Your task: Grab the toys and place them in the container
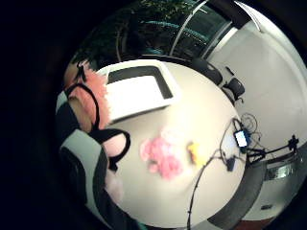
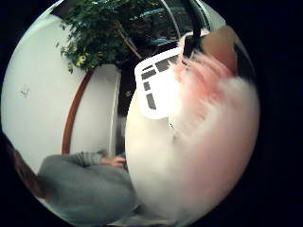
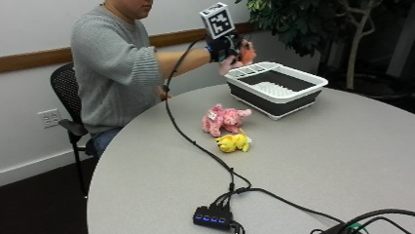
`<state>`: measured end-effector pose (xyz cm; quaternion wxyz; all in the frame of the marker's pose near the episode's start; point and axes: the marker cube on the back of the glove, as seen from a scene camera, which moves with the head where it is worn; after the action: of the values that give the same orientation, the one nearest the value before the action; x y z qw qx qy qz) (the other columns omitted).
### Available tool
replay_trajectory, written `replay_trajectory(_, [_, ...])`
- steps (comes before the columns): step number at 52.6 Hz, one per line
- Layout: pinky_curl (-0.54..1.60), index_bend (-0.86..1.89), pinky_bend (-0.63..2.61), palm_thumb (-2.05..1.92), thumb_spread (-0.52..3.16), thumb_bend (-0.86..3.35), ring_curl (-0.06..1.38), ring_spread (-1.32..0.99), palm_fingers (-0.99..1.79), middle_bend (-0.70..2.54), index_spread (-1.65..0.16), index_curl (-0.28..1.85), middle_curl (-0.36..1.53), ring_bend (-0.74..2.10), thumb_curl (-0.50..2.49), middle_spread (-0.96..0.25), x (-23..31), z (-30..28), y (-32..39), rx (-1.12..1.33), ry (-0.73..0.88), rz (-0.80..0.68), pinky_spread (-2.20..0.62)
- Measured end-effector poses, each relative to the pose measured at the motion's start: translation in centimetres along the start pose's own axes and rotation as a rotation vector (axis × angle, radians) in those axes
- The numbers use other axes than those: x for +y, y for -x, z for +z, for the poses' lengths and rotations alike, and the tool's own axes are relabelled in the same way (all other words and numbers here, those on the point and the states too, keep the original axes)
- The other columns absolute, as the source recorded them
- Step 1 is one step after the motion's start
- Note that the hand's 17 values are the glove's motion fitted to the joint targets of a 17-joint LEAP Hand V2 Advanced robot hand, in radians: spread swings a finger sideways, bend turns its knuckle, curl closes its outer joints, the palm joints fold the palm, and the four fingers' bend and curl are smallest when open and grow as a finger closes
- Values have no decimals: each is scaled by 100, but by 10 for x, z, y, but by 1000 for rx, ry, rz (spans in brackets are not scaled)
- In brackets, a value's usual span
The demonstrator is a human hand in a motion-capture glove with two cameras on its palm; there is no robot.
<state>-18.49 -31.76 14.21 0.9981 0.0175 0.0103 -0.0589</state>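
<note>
1. The right hand point(image 3: 228, 52) is raised above the table point(image 3: 337, 161), beside the near corner of the container point(image 3: 277, 90). Its fingers are curled round an orange-pink plush toy point(image 3: 247, 54), most of which the hand hides; which way it points I cannot tell.
2. The pink toy point(image 3: 222, 120) lies on the table near the container, its long axis running roughly toward it. The yellow toy point(image 3: 233, 143) lies just beside the pink one.
3. The thumb side palm view fills with pink and white fur point(image 2: 208, 123), shapeless up close. The little finger side palm view shows the container's white floor point(image 1: 136, 96), with no toy visible in it.
</note>
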Motion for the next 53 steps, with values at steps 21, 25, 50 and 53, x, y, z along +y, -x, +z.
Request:
replay_trajectory(21, [47,13,119,70,71,15,53,-42,77,26,-52,30,47,125,106,-28,-90,82,-5,51,125,60,-42])
replay_trajectory(25, [48,10,124,69,74,14,54,-41,73,18,-51,28,47,127,107,-27,-89,93,-9,53,153,131,-42])
replay_trajectory(50, [43,13,136,3,138,-1,33,-9,-21,12,-34,21,29,69,56,-13,-53,69,-16,-86,259,101,-4])
replay_trajectory(53, [41,13,134,2,140,-1,32,-9,-18,12,-34,21,28,68,53,-13,-40,59,-26,-70,253,89,-3])
